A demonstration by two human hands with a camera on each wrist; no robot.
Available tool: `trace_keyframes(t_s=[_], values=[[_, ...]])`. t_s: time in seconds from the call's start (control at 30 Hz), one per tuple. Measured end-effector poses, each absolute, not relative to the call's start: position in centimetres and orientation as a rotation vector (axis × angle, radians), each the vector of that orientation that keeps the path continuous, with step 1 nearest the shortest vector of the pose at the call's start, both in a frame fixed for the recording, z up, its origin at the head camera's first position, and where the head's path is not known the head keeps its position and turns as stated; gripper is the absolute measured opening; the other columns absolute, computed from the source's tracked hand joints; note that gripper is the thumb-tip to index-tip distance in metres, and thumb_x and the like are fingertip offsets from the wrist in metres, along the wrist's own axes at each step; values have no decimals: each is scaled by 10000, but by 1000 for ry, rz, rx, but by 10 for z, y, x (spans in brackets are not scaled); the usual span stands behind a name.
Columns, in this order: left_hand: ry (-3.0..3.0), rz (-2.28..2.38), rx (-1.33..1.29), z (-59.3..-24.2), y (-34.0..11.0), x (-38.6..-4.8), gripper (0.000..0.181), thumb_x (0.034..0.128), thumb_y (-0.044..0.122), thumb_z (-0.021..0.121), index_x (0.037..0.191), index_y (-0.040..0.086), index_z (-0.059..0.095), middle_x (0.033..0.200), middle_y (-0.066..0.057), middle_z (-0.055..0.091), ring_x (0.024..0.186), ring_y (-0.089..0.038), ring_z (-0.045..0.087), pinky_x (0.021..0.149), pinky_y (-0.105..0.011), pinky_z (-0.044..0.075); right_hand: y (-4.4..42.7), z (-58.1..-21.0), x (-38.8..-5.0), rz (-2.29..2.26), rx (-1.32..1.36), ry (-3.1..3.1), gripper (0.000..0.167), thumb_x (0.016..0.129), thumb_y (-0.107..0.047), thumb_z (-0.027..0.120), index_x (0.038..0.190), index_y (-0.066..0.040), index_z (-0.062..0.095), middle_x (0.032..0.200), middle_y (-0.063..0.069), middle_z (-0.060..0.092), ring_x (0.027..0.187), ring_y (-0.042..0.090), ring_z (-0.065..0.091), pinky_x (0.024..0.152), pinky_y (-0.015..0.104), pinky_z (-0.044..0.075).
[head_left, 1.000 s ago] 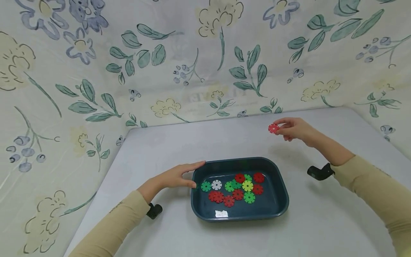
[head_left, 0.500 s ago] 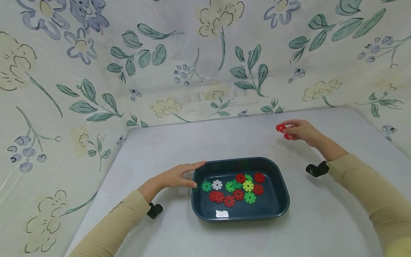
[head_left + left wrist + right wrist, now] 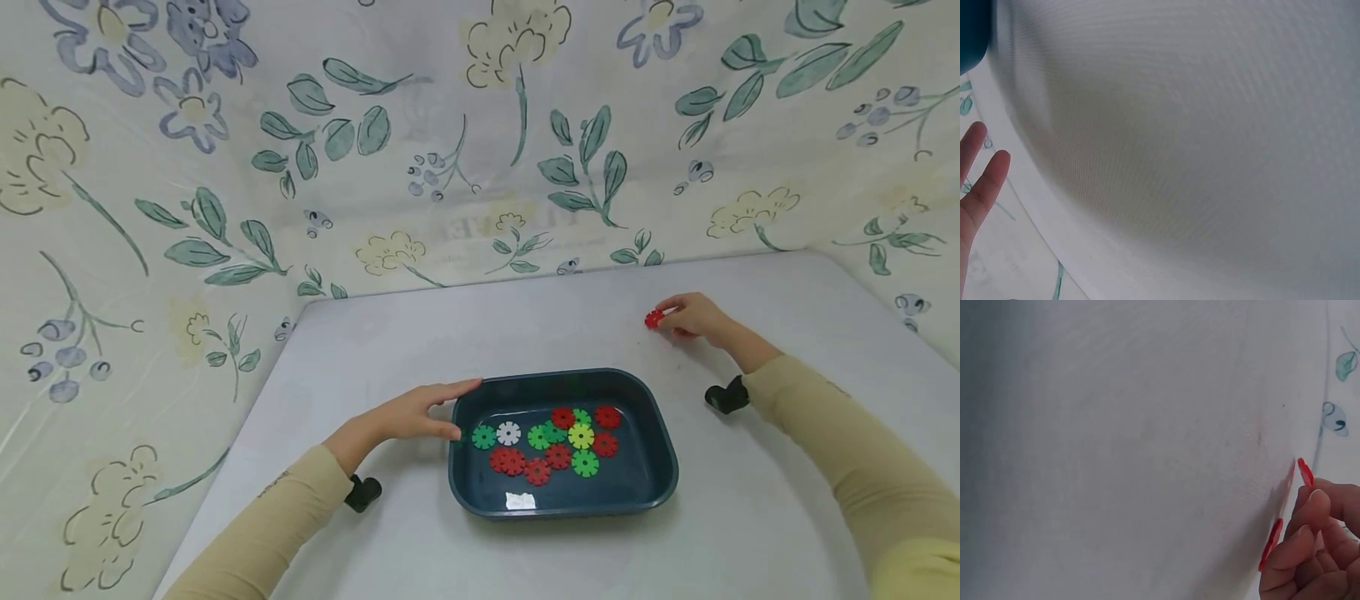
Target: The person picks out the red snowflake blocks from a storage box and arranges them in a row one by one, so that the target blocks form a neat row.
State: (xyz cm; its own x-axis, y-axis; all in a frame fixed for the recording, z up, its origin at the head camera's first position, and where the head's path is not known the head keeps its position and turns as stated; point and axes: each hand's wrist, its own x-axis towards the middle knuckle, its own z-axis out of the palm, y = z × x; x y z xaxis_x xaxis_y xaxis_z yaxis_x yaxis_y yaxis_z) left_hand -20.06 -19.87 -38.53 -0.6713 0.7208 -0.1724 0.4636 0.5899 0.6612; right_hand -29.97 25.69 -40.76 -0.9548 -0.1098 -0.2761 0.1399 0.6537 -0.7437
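My right hand (image 3: 697, 319) pinches a red notched plastic disc (image 3: 655, 319) low over the table at the far right. In the right wrist view, a second red disc (image 3: 1270, 545) shows beside the lower curled fingers (image 3: 1286, 556); whether they hold it I cannot tell. My left hand (image 3: 408, 412) touches the left rim of a dark blue tray (image 3: 630, 492), thumb and fingers extended and spread. Inside the tray lie several notched discs: red (image 3: 537, 472), green (image 3: 585, 463), one yellow-green (image 3: 581, 435) and one white (image 3: 508, 432). Some of them overlap.
The white table (image 3: 420, 333) ends at the back against a flower-patterned cloth (image 3: 450, 108). Black camera mounts (image 3: 727, 396) stick out under both wrists. The tray stands near the middle of the table, between the arms.
My right hand has shifted right, then come lower and a little nearer with the red disc. A second red disc came into view under its fingers. The left hand and tray stayed put.
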Motion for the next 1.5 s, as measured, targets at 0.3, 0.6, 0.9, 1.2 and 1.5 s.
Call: trace_keyframes(t_s=[0.3,0.6,0.9,1.2,1.5], values=[[2394,812,938,-385,-198,-200,738,824,231,677,1446,169,286,1485,-33,297,1349,-267,292,1022,-502,320,256,-408,-300,-1017,7,2702,404,890,-142,550,1240,45,472,1099,261,506,892,301,491,744,328,460],[2390,817,951,-385,-198,-201,734,827,244,674,1446,169,287,1483,-42,301,1347,-270,295,1011,-516,329,255,-413,-303,-809,-78,2768,499,873,-240,588,1261,50,468,1236,316,432,1105,431,404,919,517,398],[2383,819,971,-385,-199,-202,736,829,255,672,1445,146,283,1480,-62,305,1342,-285,302,1002,-523,336,254,-415,-306,-757,-106,2774,476,875,-239,583,1236,58,492,1215,315,442,1087,434,399,898,519,409],[2387,810,966,-385,-199,-202,735,833,262,667,1447,150,279,1480,-64,305,1341,-289,303,1000,-529,335,256,-412,-308,-772,-122,2761,475,882,-248,571,1239,55,488,1198,309,462,1042,404,438,857,479,433],[2386,823,952,-386,-198,-201,730,831,249,668,1445,149,285,1480,-63,306,1342,-290,299,996,-537,334,264,-376,-301,-1073,-74,2681,573,916,-319,532,1369,-10,365,1104,280,490,700,253,469,604,280,438]])
